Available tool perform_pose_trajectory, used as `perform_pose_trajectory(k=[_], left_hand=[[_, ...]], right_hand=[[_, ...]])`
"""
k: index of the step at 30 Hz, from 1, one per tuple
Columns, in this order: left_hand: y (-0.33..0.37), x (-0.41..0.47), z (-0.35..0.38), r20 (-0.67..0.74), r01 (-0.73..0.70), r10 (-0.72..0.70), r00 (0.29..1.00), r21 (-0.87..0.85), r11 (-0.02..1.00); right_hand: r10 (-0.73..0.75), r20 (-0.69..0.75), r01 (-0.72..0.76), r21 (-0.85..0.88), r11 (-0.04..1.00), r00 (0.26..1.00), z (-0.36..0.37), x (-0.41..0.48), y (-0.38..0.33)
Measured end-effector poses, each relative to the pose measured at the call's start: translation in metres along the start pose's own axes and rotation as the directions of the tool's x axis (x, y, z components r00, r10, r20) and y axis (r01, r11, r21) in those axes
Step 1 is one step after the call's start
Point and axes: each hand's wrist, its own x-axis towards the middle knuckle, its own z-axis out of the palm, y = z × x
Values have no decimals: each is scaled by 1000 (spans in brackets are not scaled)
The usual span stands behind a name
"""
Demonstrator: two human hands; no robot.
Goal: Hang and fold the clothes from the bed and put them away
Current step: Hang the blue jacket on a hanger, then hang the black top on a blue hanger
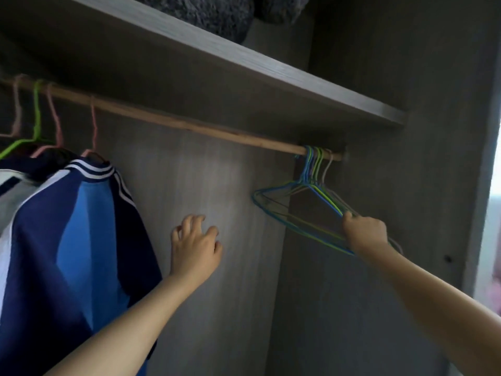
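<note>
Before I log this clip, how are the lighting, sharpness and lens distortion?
Head view: dim overall, daylight blown out at the right edge, a soft bright patch on the back panel; slightly soft throughout; the rail runs slanted across the frame; the empty hangers in the right hand read by colour.

From my end, the dark grey fuzzy bundle (211, 12) up top is chopped off by the top edge, so no idea what it is. The navy, blue and white striped jersey (67, 240) runs off the left and bottom edges and covers most of whatever hangs behind it. The bunch of thin coloured wire hangers (312, 164) overlaps too much to count. The right hand (366, 233) hides its own fingertips, so I can't tell how many it grips. The blurry pink patch (497, 294) at the right edge is unreadable.
</note>
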Motion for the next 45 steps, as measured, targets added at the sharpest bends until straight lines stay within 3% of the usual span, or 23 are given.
perform_pose_trajectory(k=[5, 9, 16, 21, 26, 33, 37, 42, 45], left_hand=[[-14, -8, 1, -3, 4, -4, 1000, -22, 1000], [-35, -15, 4, 18, 86, -86, 996, -17, 996], [-54, -25, 1, 18, 158, -157, 987, -14, 987], [-60, -29, -4, 56, 171, -172, 983, 23, 985], [-50, -34, -3, 46, 147, -146, 988, -8, 989], [-22, -54, -7, -145, 109, -90, 985, 124, 986], [4, -67, -2, -72, 72, -62, 995, 139, 988], [78, -91, 23, 25, -8, 7, 1000, 37, 999], [150, -118, 41, -25, -94, 91, 996, -177, 980]], right_hand=[[-74, -72, 76, 25, 997, 995, -1, 3, 5], [48, -111, -13, 290, 957, 993, -2, 8, -5], [150, -193, -26, 531, 847, 970, -11, 11, -33], [83, -293, 72, 482, 873, 953, -10, 3, -39], [113, -367, 136, 588, 798, 923, -13, -15, -35], [-90, -530, 413, 531, 740, 843, -17, -64, -5], [-167, -459, 427, 551, 717, 873, -4, -92, 45], [-177, -474, 420, 477, 772, 863, 8, -138, 145], [-221, -533, 448, 345, 825, 817, 12, -179, 216]])
